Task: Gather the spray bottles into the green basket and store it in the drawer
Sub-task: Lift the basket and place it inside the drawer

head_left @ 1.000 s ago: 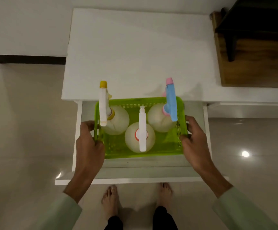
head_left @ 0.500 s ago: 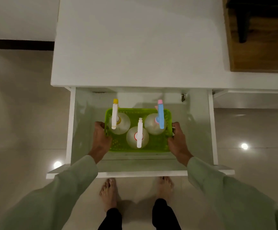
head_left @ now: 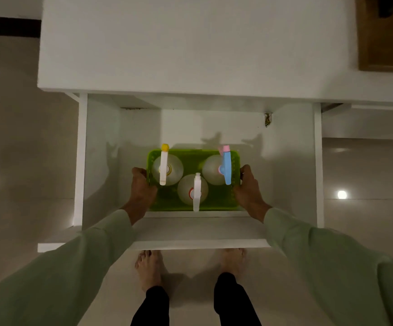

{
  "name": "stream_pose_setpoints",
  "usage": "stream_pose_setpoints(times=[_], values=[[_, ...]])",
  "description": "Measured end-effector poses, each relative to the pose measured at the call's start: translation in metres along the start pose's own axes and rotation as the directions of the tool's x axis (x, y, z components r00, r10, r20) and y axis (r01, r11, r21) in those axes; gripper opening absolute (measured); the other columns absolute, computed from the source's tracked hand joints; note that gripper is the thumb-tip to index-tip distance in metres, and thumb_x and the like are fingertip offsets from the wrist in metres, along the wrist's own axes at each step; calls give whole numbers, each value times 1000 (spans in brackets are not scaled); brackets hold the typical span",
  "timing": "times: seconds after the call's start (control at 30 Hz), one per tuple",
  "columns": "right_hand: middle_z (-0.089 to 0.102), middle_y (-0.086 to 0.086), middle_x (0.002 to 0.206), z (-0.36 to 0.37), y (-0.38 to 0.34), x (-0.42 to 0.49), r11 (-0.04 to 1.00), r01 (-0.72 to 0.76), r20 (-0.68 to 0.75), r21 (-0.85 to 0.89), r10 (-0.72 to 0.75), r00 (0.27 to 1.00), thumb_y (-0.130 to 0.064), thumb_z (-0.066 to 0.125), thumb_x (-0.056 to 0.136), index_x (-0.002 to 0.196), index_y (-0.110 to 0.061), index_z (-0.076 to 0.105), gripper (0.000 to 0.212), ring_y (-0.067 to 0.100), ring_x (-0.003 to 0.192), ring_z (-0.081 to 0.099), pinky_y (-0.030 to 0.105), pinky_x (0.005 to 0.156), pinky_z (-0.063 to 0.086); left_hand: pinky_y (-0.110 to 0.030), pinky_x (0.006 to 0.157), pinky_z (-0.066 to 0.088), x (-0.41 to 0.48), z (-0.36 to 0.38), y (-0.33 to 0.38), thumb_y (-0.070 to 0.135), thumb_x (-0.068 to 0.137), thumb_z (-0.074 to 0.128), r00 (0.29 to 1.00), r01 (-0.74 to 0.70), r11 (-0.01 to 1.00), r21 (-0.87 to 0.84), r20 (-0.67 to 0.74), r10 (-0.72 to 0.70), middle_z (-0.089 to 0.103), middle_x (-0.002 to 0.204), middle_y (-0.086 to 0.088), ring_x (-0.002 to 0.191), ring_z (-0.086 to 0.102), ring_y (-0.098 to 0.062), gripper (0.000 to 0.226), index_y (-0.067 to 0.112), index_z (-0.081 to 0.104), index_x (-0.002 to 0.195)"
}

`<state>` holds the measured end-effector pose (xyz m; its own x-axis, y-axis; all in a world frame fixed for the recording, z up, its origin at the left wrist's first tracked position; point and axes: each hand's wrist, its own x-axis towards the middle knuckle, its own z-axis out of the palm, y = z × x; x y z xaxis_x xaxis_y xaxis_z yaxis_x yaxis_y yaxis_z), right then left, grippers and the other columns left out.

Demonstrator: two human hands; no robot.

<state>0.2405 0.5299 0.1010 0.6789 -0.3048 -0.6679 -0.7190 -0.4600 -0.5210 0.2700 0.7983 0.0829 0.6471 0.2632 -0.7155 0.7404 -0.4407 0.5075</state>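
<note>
The green basket (head_left: 190, 155) sits low inside the open white drawer (head_left: 294, 175), near its front wall. Three round pale spray bottles stand in it: one with a yellow-tipped white head (head_left: 164, 166) at the left, one with a white head and red collar (head_left: 196, 191) at the front middle, one with a blue and pink head (head_left: 226, 164) at the right. My left hand (head_left: 141, 188) grips the basket's left end. My right hand (head_left: 248, 188) grips its right end. Both arms wear pale green sleeves.
The white cabinet top (head_left: 190, 43) lies above the drawer. A brown wooden piece of furniture (head_left: 385, 43) stands at the upper right. The drawer front (head_left: 198, 241) juts toward my bare feet (head_left: 148, 267) on the glossy tiled floor.
The basket with the bottles has gone down from the drawer's rim level deep into the drawer. Both hands went down with it, still holding its ends.
</note>
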Motion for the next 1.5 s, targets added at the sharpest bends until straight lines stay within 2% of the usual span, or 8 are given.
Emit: stream_pose_setpoints(times=[0.33, 0.53, 0.67, 0.87, 1.0, 1.2, 1.37, 1.5], values=[[58, 19, 127, -29, -24, -50, 980, -189, 43, -58, 192, 981, -11, 59, 91, 144, -9, 37, 58, 29, 98, 57, 40, 86, 51, -43, 82, 51, -54, -39, 21, -12, 80, 65, 1000, -15, 999, -40, 6, 16, 43, 139, -25, 121, 50, -42, 84, 14, 22, 147], [65, -7, 131, -38, -34, -148, 879, 308, 291, -364, -207, 934, -54, 45, 99, 141, -31, 50, 48, 15, 118, 61, 37, 105, 44, -34, 100, 45, -169, -54, 24, 37, 96, 55, 920, -353, 918, 181, 247, 305, 55, 136, 7, 121, 53, -11, 44, 28, 43, 138], [44, -8, 153, -41, -24, -162, 538, 654, 583, -532, -327, 743, -51, 40, 102, 152, -30, 35, 55, 17, 138, 42, 37, 113, 31, -31, 115, 22, -186, -51, 15, 58, 92, 50, 784, -612, 648, 453, 454, 423, 53, 139, 21, 127, 48, -1, 52, 41, 44, 140], [53, -3, 139, -36, -24, -153, 403, 670, 530, -623, -412, 741, -22, 39, 105, 143, -25, 39, 39, 24, 122, 53, 40, 98, 42, -41, 107, 41, -166, -52, 13, 19, 86, 71, 689, -724, 481, 495, 470, 552, 70, 124, 5, 112, 67, -18, 40, 28, 66, 125], [56, -4, 134, -33, -29, -143, 376, 635, 450, -675, -472, 758, -17, 38, 104, 142, -25, 42, 39, 25, 117, 56, 40, 95, 43, -39, 87, 54, -154, -54, 26, 21, 79, 79, 657, -747, 452, 487, 439, 613, 76, 111, 2, 97, 73, -22, 38, 25, 72, 116], [71, 5, 114, -43, -54, -119, 392, 650, 338, -650, -617, 710, -12, 66, 92, 119, -14, 68, 28, 30, 103, 67, 44, 80, 55, -45, 94, 53, -130, -57, 53, 20, 68, 88, 625, -735, 406, 543, 312, 716, 74, 113, -6, 106, 69, -29, 45, 16, 73, 110], [64, 18, 132, -55, -74, -90, 343, 630, 164, -696, -779, 605, -19, 87, 72, 121, -8, 70, 53, 37, 122, 62, 48, 93, 55, -53, 119, 22, -108, -62, 86, 40, 61, 88, 528, -673, 270, 688, 192, 827, 32, 157, -17, 148, 25, -35, 99, 16, 43, 145], [23, 21, 164, -60, -98, -65, 322, 580, 124, -748, -791, 600, -28, 85, 75, 154, -16, 34, 94, 38, 152, 22, 56, 118, 32, -57, 122, 8, -88, -63, 118, 54, 59, 85, 528, -609, 250, 752, 149, 836, -1, 165, -18, 152, -6, -37, 130, 19, 8, 157]])
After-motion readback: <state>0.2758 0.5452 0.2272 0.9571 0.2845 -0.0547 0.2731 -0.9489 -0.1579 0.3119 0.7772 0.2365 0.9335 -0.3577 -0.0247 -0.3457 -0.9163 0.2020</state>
